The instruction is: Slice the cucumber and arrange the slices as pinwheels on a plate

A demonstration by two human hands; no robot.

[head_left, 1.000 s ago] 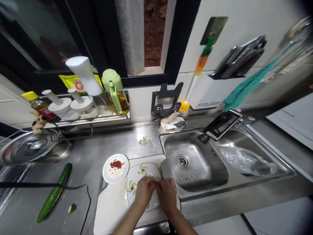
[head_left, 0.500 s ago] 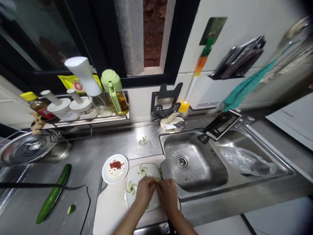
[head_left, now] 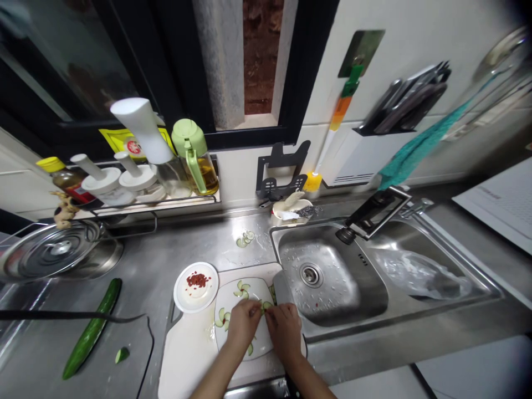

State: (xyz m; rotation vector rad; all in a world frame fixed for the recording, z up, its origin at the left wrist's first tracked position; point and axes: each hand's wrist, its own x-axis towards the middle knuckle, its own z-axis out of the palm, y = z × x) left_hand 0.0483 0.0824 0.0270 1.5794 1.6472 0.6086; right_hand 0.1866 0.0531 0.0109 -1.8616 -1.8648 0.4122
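Note:
A white square plate point(head_left: 262, 347) rests on a pale cutting board point(head_left: 183, 354). Thin cucumber slices point(head_left: 241, 288) lie on it in curved, flower-like groups, one group with a red bit at its centre. Over the plate's right part, my left hand point(head_left: 244, 321) has its fingertips pinched together at a cucumber slice. My right hand point(head_left: 285, 330), also pinched, meets the same slices from the other side. The fingers partly hide what they grip. At the board's upper left stands a white dish point(head_left: 183, 302) holding small dried red berries point(head_left: 197, 280).
A steel sink point(head_left: 332, 277) lies to the right, with a plastic bag point(head_left: 411, 274) in its second basin. At left are a whole cucumber point(head_left: 91, 338), a cucumber end point(head_left: 122, 355) and a dark cable point(head_left: 150, 343). Behind stand a lidded pot point(head_left: 58, 249) and an oil jug point(head_left: 195, 158).
My left hand has shifted slightly left, so a small gap with green cucumber shows between the fingertips of both hands. The right hand has hardly moved.

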